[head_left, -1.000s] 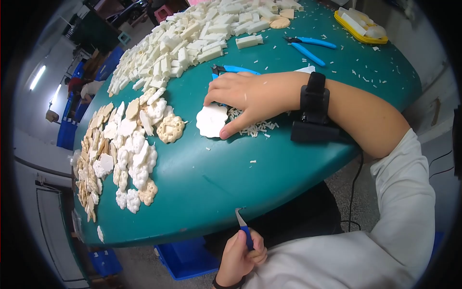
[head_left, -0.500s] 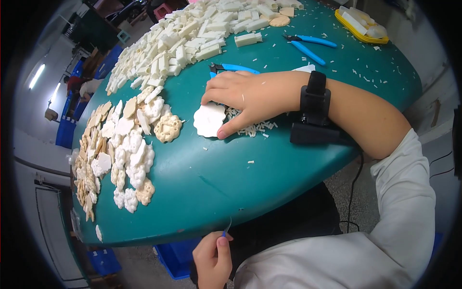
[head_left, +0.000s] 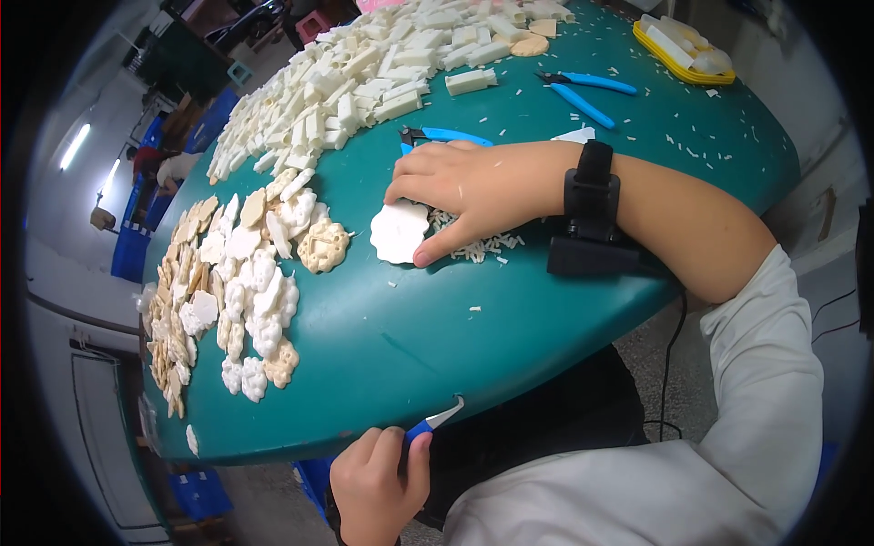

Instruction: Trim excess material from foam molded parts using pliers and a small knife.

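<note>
A green table fills most of the view, and along its far side lies a broad pile of pale hollow blocks. Toward the left edge spreads a smaller heap of white and tan scalloped pieces. The right hand, its wrist strapped with a black device, reaches across the table palm down, grasping a single white scalloped piece between thumb and fingers at the rim; that piece lies just right of the heap, though whether it is lifted at all I cannot tell. Near the front edge, the left hand is closed around a blue-handled tool, whose curved metal tip points away to the right. A yellow tray sits at the far right, near blue-handled cutters with spread handles. Beneath and beside the right hand lie small pale clippings.
</note>
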The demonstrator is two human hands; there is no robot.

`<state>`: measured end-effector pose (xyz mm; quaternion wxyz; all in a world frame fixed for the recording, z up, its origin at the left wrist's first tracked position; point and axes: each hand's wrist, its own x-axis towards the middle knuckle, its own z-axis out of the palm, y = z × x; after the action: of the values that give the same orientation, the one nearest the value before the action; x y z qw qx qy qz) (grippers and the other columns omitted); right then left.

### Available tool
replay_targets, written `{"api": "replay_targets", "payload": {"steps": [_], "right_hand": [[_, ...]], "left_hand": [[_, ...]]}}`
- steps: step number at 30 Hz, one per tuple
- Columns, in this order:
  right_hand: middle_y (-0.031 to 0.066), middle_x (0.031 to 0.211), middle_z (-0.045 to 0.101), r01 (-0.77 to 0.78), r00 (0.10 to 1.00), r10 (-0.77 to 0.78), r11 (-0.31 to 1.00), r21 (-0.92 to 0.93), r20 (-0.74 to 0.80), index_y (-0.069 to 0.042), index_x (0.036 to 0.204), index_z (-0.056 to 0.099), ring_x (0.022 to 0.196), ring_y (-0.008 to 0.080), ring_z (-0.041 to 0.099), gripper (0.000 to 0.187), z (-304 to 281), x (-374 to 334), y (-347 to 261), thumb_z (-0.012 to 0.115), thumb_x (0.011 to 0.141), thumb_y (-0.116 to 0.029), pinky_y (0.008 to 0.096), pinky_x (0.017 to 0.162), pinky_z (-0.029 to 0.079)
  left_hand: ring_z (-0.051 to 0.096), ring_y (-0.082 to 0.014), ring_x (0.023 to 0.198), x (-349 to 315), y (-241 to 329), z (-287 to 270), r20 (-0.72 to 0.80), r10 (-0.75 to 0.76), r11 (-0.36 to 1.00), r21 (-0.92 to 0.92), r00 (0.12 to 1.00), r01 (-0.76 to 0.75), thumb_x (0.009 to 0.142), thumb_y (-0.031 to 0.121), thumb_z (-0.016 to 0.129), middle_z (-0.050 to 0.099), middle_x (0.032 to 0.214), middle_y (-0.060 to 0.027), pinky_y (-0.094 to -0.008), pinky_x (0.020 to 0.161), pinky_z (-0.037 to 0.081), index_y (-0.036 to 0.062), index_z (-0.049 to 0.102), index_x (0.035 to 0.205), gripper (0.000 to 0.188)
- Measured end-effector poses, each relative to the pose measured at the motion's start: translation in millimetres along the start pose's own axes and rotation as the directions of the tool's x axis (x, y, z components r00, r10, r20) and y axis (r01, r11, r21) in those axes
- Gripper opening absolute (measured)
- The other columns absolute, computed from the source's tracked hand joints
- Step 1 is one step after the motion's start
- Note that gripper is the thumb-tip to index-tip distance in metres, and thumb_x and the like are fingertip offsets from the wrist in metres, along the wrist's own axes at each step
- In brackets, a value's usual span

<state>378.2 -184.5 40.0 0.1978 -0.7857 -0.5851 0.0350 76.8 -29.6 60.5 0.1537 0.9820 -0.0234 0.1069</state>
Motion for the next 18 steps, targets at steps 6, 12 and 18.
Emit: {"api": "replay_targets", "payload": {"steps": [6,12,18], "right_hand": [[0.0158,0.137,0.05,0.007,0.999,-0.008,1.0,0.012,0.033,-0.004,0.136,0.051,0.137,0.0312,0.043,0.07,-4.9,0.3,-3.4,0.064,0.092,-0.057,0.0436,0.116,0.035],[0.0118,0.136,0.051,0.006,1.0,-0.006,1.0,0.009,0.012,-0.006,0.137,0.053,0.136,0.0302,0.043,0.072,-1.2,0.5,0.3,0.06,0.092,-0.061,0.0435,0.113,0.038],[0.0119,0.136,0.051,0.002,1.0,-0.002,1.0,-0.003,0.012,-0.006,0.138,0.052,0.136,0.031,0.043,0.072,-0.2,0.2,-0.2,0.06,0.092,-0.061,0.0439,0.113,0.039]], "left_hand": [[0.049,-0.0347,0.054,2.9,3.8,-2.2,0.002,-0.036,0.999,-0.028,0.999,0.036,0.092,0.012,0.07,0.047,0.064,-0.0163,-0.0421,0.051,0.039,0.0016,0.052,0.073,0.028],[0.049,-0.036,0.054,7.0,7.1,-7.0,0.029,-0.066,0.993,-0.097,0.997,0.069,0.093,0.012,0.071,0.048,0.065,-0.018,-0.0421,0.051,0.039,0.0003,0.054,0.074,0.028],[0.051,-0.0362,0.055,5.0,5.1,-7.5,0.065,-0.107,0.987,-0.11,0.992,0.114,0.093,0.013,0.071,0.05,0.066,-0.0193,-0.0414,0.052,0.041,-0.0011,0.056,0.074,0.029]]}}
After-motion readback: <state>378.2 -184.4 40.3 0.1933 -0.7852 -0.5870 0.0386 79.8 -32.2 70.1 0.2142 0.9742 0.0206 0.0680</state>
